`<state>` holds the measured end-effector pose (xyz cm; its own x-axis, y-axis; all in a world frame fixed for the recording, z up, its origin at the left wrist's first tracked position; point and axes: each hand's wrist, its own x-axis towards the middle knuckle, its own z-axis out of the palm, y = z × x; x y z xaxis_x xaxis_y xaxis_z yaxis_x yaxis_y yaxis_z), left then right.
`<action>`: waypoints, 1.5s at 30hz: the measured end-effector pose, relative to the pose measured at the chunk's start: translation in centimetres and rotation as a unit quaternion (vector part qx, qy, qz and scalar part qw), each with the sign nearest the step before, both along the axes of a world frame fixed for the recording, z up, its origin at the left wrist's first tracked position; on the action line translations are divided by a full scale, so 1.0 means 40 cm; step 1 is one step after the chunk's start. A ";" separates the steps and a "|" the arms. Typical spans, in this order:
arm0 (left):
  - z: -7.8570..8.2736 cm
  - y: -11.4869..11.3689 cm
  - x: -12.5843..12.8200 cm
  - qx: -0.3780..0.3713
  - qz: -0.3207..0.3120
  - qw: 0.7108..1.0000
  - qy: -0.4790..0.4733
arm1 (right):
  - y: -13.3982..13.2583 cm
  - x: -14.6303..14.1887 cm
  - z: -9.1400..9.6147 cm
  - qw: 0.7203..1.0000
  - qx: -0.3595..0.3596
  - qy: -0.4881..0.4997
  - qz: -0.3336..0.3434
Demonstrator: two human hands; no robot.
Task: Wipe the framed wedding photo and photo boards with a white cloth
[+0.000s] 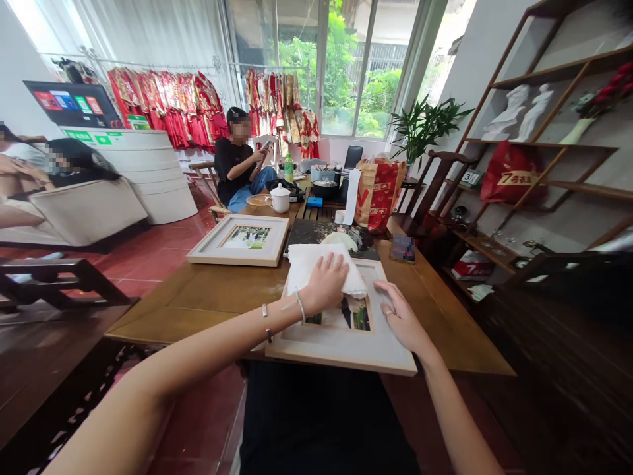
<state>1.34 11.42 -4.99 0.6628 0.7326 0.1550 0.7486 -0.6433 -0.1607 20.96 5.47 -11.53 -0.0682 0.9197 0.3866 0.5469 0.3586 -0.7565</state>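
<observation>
A picture frame (341, 349) with a light wood edge, a pale mat and a photo lies on the wooden table (163, 310) before me. My left hand (324, 284) presses a folded white cloth (304, 260) onto it, the fingers bent over the cloth. Part of the photo (359, 313) is hidden under the hand and cloth. At the frame's right side rests my right hand (403, 316), its fingers stretched out and touching the frame, with a ring on one finger. A second framed photo (247, 236) lies flat at the far left of the table.
Behind the frame lies a dark patterned board (306, 232). Farther back are a white lidded mug (280, 198), a red and brown paper bag (380, 194) and a green-labelled bottle (289, 168). A seated person (237, 161) holds a phone. Shelves (554, 142) stand to the right.
</observation>
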 end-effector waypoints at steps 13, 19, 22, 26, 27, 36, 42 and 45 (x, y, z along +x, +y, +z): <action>0.037 -0.209 -0.010 -0.168 -0.141 0.976 -0.004 | -0.002 -0.009 -0.010 1.000 0.005 0.011 -0.006; 0.085 -0.375 -0.028 -0.203 -0.168 0.965 -0.017 | -0.005 -0.015 -0.010 1.000 0.013 0.023 0.015; 0.059 -0.376 -0.014 -0.175 -0.163 0.971 -0.022 | -0.004 -0.014 -0.011 0.999 0.017 0.031 0.020; 0.028 -0.329 0.011 -0.153 -0.119 0.981 -0.005 | -0.006 -0.017 -0.012 0.999 0.005 0.044 0.010; 0.024 -0.314 0.017 -0.145 -0.106 0.984 0.000 | -0.007 -0.018 -0.010 0.999 0.002 0.046 0.006; 0.003 -0.130 0.053 -0.033 0.043 0.998 0.019 | -0.013 -0.006 0.008 1.000 0.009 0.019 0.000; -0.003 0.017 0.053 0.020 -0.016 1.000 0.007 | -0.010 -0.007 0.009 1.000 0.010 0.015 0.001; -0.005 0.066 0.045 0.004 -0.080 0.997 0.016 | -0.007 -0.013 0.007 1.000 0.007 0.016 0.000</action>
<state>3.13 14.05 -5.20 0.7753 0.6165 0.1368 0.6314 -0.7522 -0.1885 20.42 5.21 -11.27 -0.0568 0.9138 0.4022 0.5227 0.3704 -0.7678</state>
